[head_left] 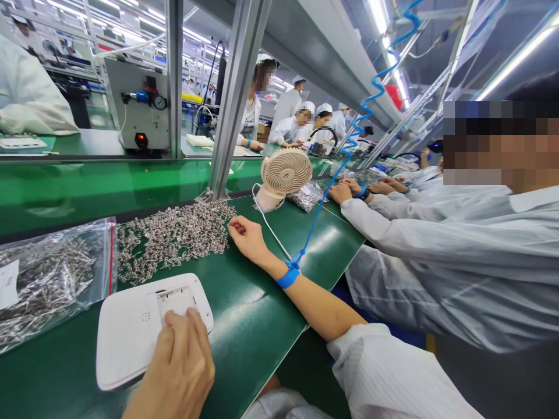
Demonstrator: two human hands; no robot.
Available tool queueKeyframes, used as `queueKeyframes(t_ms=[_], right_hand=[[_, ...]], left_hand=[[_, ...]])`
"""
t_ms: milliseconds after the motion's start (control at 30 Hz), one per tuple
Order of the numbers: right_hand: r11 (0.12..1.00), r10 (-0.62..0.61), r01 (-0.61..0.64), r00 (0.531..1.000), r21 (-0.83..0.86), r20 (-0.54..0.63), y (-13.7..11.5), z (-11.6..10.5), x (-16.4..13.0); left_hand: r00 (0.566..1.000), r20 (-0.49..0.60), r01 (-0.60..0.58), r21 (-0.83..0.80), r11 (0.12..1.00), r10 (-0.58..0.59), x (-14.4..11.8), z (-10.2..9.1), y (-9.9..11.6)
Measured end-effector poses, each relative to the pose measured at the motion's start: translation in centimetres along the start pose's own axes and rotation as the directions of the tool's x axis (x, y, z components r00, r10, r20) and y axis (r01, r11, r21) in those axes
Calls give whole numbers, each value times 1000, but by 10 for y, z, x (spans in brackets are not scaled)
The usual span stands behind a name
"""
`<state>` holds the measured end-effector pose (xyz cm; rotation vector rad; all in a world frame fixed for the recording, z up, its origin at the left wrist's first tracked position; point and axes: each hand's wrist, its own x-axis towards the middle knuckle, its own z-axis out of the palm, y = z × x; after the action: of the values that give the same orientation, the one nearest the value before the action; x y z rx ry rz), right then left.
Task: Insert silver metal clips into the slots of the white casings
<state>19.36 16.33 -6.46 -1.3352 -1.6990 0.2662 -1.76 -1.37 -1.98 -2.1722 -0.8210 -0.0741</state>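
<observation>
You work at a green bench (pixel 262 326) beside a green conveyor belt (pixel 87 186) in a long, brightly lit assembly hall; aluminium posts (pixel 236 99) rise from the bench's far edge, and a grey machine with a gauge (pixel 140 105) stands beyond the belt; other people in white coats and caps sit along the line, and a co-worker in a white coat (pixel 458 256) sits just to your right, with their hands (pixel 349 189) resting on the bench further along; your left hand (pixel 179 366) lies palm down on the near edge of a white plastic housing (pixel 131 331), fingers close together and flat, pressing on it rather than gripping; the housing lies flat on the bench directly in front of you, with an open recess (pixel 174 299) just beyond your fingertips; your right hand (pixel 247 235) reaches forward with the forearm laid along the bench, fingers curled loosely at the edge of a loose heap of small metal parts (pixel 174 235); whether it holds a part, the view does not show; a blue wrist strap (pixel 288 276) circles your right wrist, and its coiled blue cord (pixel 367 110) runs upward; a clear plastic bag (pixel 48 279) holding more metal parts lies to the left of the heap; a small cream desk fan (pixel 283 174) stands beyond your right hand, and a second bag of parts (pixel 305 196) lies just beside it.
</observation>
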Motion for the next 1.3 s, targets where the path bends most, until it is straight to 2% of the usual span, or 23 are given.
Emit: queueKeyframes(t_ms=[133,233,300,433,567,700,1133,1300], right_hand=[[998,-19,17,999,64,36,-23,-6,-13],[981,-119,97,985,170,129,-50,-6,-31],[955,-207,155,959,253,194,-66,-7,-43],[916,-327,219,892,336,311,-85,-9,-58],[885,-423,298,837,359,347,-88,-7,-62],[896,-418,307,828,321,374,-87,-2,-62],[919,-388,333,855,209,343,-90,-1,-67],[918,-393,336,841,211,372,-90,-6,-68]], left_hand=[[999,-32,9,-5,1000,-9,6,2,9],[995,19,101,-48,994,-100,10,-1,19],[986,51,160,-51,986,-157,12,-3,23],[985,90,155,-51,987,-150,13,-7,25],[963,133,239,-30,971,-233,12,-10,28],[933,168,326,-14,945,-319,14,-11,31],[933,208,314,-63,947,-295,15,-9,29],[939,220,287,-78,955,-264,15,-8,26]])
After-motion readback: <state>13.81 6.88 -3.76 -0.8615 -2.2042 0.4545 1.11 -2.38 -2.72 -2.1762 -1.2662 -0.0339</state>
